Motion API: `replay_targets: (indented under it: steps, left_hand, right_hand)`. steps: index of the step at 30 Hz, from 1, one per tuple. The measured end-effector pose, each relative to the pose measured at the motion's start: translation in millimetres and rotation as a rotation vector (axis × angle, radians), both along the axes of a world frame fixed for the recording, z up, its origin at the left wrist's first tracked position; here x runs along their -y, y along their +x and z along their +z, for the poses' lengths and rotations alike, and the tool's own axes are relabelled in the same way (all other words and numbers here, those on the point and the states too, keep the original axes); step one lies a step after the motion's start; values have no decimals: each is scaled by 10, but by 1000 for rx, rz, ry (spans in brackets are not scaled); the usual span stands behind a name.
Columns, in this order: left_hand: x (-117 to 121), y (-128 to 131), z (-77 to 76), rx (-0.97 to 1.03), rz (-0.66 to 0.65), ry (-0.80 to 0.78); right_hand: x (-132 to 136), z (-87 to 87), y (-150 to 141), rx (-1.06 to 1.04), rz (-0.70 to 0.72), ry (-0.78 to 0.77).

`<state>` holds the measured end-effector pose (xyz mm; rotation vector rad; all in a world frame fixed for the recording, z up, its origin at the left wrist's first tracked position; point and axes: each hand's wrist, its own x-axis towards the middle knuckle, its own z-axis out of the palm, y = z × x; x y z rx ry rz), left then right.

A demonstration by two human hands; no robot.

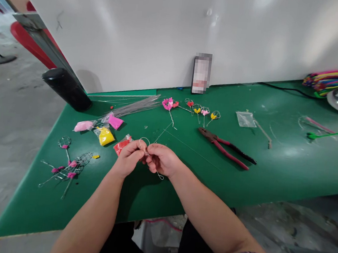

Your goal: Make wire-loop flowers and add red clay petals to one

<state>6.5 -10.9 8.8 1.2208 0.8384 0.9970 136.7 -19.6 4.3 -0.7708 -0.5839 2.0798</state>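
Observation:
My left hand (pixel 130 156) and my right hand (pixel 164 158) meet over the front of the green table, fingertips pinched close together. Between them they grip a thin silvery wire (pixel 144 139); one loop of it arches above my fingers and a small loop sticks out below my right hand. The middle of the wire is hidden by my fingers. Just behind my left hand lies a clear bag of red clay-like material (pixel 123 144). Red-handled pliers (pixel 224 147) rest with jaws apart to the right of my right hand.
Bags of pink (pixel 84 125) and yellow (pixel 105 136) material lie left, near a wire bundle (pixel 134 109). Small wire flowers (pixel 205 112) stand in a row behind; more wire pieces (pixel 72 164) lie front left. A phone (pixel 201 73) leans on the white wall, a black cylinder (pixel 67 89) stands left.

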Motion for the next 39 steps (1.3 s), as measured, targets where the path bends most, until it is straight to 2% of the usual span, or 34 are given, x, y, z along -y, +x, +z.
replay_targets:
  steps: [2, 8, 14, 19, 24, 28, 30, 33, 36, 39]
  left_hand:
    - [-12, -3, 6, 39, -6, -31]
    - [19, 98, 39, 106, 94, -159]
    - [19, 142, 82, -41, 162, -219]
    - [-5, 93, 75, -215, 199, -226]
    - [-13, 60, 108, -461, 216, -122]
    - [-22, 28, 159, -534, 122, -49]
    - [-27, -2, 167, -575, 44, 63]
    - [-39, -52, 139, -674, -19, 357]
    - [-62, -79, 73, -743, 15, 613]
    - [-77, -75, 17, -751, 118, 659]
  right_hand:
    - [8, -2, -27, 60, -70, 42]
    - [43, 32, -109, 290, -300, 204]
    - [44, 12, -139, 389, -337, 231]
    - [41, 48, -138, 471, -315, 167]
    - [20, 64, -124, 524, -311, 111]
    - [-1, 57, -76, 451, -295, 52]
    - [-16, 52, -36, 382, -251, 24]
    - [-41, 47, 24, 299, -133, -26]
    - [-57, 48, 51, 242, -62, -71]
    - [-50, 40, 33, 200, -133, -25]
